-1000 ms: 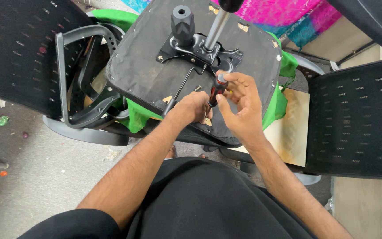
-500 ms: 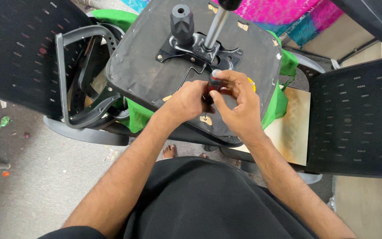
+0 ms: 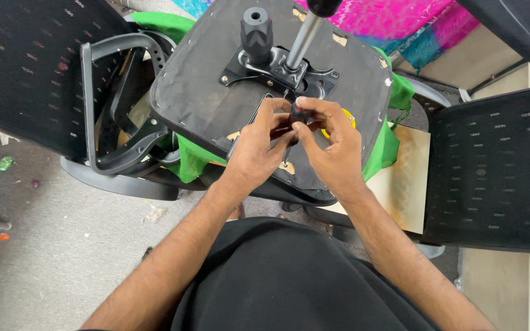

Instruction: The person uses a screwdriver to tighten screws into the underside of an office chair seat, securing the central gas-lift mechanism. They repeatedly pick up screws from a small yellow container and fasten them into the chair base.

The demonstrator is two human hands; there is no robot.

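Head view: both hands closed on a screwdriver [image 3: 297, 113] standing upright on the seat underside [image 3: 203, 110], left hand [image 3: 259, 144] pinching the shaft, right hand [image 3: 332, 144] wrapped round the handle; best kept square to the screw, pressed down firmly, turned slowly. At 12 o'clock a black mechanism plate [image 3: 277, 70] with post [image 3: 257, 30]; at 9 o'clock an armrest [image 3: 102, 104] above littered grey floor [image 3: 50, 245]; at 3 o'clock a mesh backrest [image 3: 492, 171].

Two bare hands are at work: one left hand [image 3: 257, 146], one right hand [image 3: 334, 142]. Between them they share one small screwdriver [image 3: 297, 110]. There is one upturned chair seat [image 3: 216, 104], carrying one metal mechanism plate [image 3: 277, 72] and one black knob [image 3: 257, 26]. Two mesh chair backs show, one far left [image 3: 26, 61], one right [image 3: 492, 165]. One loose armrest [image 3: 108, 110] lies to the left.
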